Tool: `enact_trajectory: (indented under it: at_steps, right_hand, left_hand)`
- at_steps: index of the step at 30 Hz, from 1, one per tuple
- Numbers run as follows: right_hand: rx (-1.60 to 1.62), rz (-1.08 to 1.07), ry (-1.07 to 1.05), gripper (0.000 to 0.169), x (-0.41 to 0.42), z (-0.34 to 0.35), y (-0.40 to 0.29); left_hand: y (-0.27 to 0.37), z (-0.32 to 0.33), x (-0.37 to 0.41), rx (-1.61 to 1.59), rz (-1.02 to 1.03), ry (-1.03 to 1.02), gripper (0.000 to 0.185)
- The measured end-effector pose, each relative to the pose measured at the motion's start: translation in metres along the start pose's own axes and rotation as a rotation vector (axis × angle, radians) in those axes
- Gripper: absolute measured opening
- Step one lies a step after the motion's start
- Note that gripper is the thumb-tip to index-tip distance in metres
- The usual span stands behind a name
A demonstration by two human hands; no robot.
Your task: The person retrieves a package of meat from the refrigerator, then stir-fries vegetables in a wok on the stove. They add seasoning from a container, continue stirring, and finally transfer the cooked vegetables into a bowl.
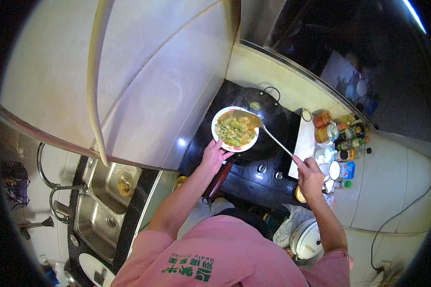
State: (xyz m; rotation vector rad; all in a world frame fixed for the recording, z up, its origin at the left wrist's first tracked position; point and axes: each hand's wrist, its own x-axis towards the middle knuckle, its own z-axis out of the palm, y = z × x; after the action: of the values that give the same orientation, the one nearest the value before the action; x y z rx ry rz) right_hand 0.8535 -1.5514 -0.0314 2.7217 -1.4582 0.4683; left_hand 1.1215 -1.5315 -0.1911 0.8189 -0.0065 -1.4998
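My left hand (214, 157) holds a white plate (241, 150) from below at its near rim. On the plate lies cooked food (235, 132) with green pieces in it. My right hand (309, 175) grips the handle end of a metal wok spatula (249, 118), whose blade rests over the food at the plate's far right edge. Beneath and to the right of the plate sits a black wok (273, 132) on the stove, with a bit of green food (254, 105) on its inner side. The wok's dark red handle (219, 179) points towards me.
Bottles (348, 144) and jars (323, 119) of seasoning stand along the right wall beside a white board (303, 143). A lidded enamel pot (307, 238) is low at the right. A double steel sink (109, 211) lies at the left, past a tiled wall (158, 100).
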Motion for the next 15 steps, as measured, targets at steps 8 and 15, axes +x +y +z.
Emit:
enact_trajectory:
  at_steps: [8,15]
  right_hand:
    - [0.238,0.088,-0.062,0.047,-0.009,-0.016,0.012]
    - [0.673,0.568,-0.650,0.042,0.042,0.007,0.058]
  left_hand:
    - [0.002,-0.001,-0.008,-0.011,-0.019,-0.006,0.032]
    - [0.008,-0.029,-0.032,-0.017,0.012,0.078,0.034]
